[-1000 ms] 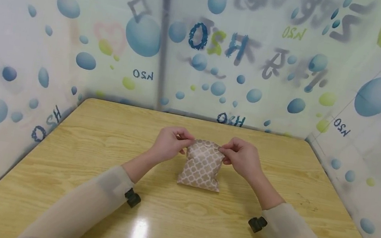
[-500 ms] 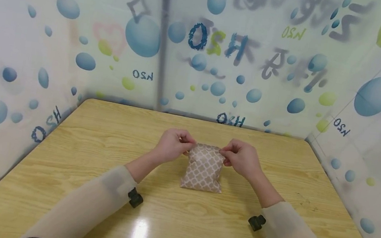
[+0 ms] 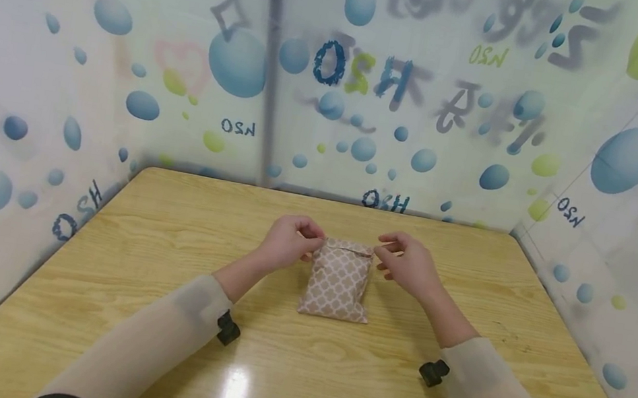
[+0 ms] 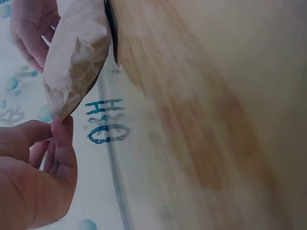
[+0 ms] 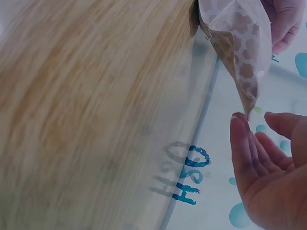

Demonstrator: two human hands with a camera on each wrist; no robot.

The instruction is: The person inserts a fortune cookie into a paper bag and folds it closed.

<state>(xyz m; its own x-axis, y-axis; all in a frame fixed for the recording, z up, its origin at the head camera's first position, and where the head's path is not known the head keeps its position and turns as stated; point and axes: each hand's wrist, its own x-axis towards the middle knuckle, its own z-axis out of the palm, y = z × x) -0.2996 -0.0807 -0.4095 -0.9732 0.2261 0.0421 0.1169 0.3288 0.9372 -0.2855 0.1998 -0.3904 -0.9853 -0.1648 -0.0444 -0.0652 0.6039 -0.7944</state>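
Observation:
A small beige mailer bag [image 3: 337,284] with a white lattice pattern is at the middle of the wooden table, its folded top edge toward the far side. My left hand [image 3: 288,244] pinches its top left corner between thumb and fingertips; the left wrist view shows this pinch on the bag's tip [image 4: 72,72]. At the top right corner my right hand [image 3: 410,264] has its thumb and fingers apart. In the right wrist view, a fingertip of the right hand [image 5: 268,167] lies right at the bag's pointed corner [image 5: 244,62], the thumb held away from it.
The wooden table [image 3: 181,220] runs back to a wall curtain [image 3: 329,126] printed with blue and green drops and mirrored lettering. Similar printed sheets stand at both sides. A black wrist camera [image 3: 433,373] hangs under the right sleeve, another wrist camera [image 3: 228,329] under the left.
The right thumb and fingers have parted and let go of the bag's top right corner. The bag's top fold now shows along its edge. My left hand keeps its pinch.

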